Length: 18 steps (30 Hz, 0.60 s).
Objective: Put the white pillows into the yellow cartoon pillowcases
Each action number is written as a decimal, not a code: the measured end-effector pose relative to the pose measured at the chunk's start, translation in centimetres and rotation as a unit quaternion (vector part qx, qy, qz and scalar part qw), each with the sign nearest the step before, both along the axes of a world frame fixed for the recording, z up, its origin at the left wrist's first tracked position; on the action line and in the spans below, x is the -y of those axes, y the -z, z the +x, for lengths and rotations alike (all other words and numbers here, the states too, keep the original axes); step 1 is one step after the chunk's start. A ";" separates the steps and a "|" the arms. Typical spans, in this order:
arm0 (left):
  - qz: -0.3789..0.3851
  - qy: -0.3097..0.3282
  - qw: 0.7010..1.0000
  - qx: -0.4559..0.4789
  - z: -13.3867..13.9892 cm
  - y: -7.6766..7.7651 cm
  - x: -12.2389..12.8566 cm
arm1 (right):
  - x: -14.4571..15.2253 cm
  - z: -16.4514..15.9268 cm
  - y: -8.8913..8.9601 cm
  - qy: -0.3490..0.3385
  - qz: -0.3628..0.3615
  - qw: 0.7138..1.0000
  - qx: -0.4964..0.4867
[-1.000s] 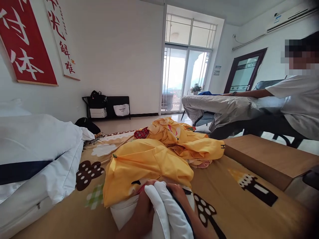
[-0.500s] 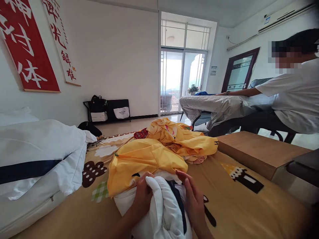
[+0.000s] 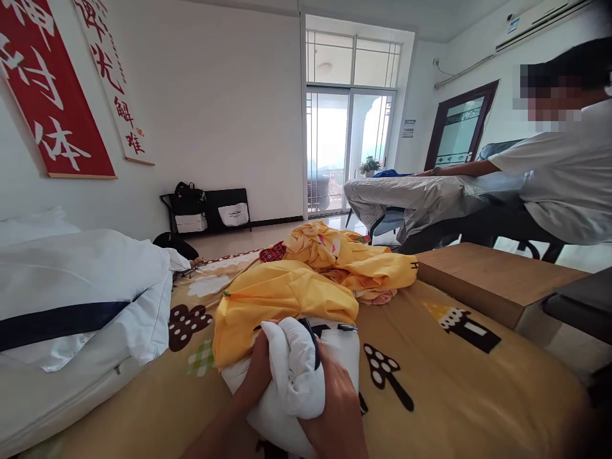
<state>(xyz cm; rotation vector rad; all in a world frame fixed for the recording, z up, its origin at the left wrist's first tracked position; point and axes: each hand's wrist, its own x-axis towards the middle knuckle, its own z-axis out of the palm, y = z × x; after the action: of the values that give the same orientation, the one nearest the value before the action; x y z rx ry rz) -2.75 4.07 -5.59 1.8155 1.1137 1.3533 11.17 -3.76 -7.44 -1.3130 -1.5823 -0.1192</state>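
Head view, the only camera here: the person's got both hands on a white bundle [image 3: 306, 390], some thick padded stuff folded over on itself, with a dark strip along its far right edge. It's low in the middle of the shot, right in front of them. The right hand [image 3: 337, 390] is wrapped around the right side and gripping it. The left hand [image 3: 261, 358] has hold of the left side, though its fingers are mostly tucked behind, so no clue how tight.

White padded material [image 3: 347, 352] sits under and behind; can't tell if it's one piece with the bundle. Yellow cloth [image 3: 282, 290] lies crumpled just past the hands, partly over that material. It's all on a tan blanket [image 3: 425, 363] with brown-and-white prints. White bedding [image 3: 86, 268] is heaped off left, a brown box [image 3: 497, 271] sits right, and another person [image 3: 568, 169] has an arm on a covered table [image 3: 425, 191].
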 end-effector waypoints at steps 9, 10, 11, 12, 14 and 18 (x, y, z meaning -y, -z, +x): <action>0.232 -0.096 0.957 -0.147 -6.8 0.2 0.8 | 0.1 2.0 -1.3 -0.059 -0.044 0.994 -0.081; 0.247 -0.098 0.953 -0.149 -7.8 0.4 0.9 | 0.0 2.1 -1.2 -0.062 -0.051 0.993 -0.092; 0.260 -0.099 0.949 -0.151 -8.6 0.5 1.0 | 0.0 2.1 -1.1 -0.063 -0.057 0.991 -0.101; 0.274 -0.099 0.943 -0.160 -9.2 0.5 0.9 | 0.0 2.0 -1.0 -0.062 -0.062 0.990 -0.107; 0.302 -0.099 0.926 -0.202 -9.6 0.3 0.5 | -0.1 1.9 -0.7 -0.052 -0.064 0.990 -0.115; 0.329 -0.108 0.889 -0.301 -7.5 -0.3 -1.5 | 0.0 1.4 -0.1 -0.001 -0.058 0.992 -0.108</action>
<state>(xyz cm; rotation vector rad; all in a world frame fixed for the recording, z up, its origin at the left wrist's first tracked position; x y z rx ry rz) -10.23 5.60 -5.30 2.8188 1.2789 1.4443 12.60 -3.76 -7.32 -1.3665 -1.4223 0.1153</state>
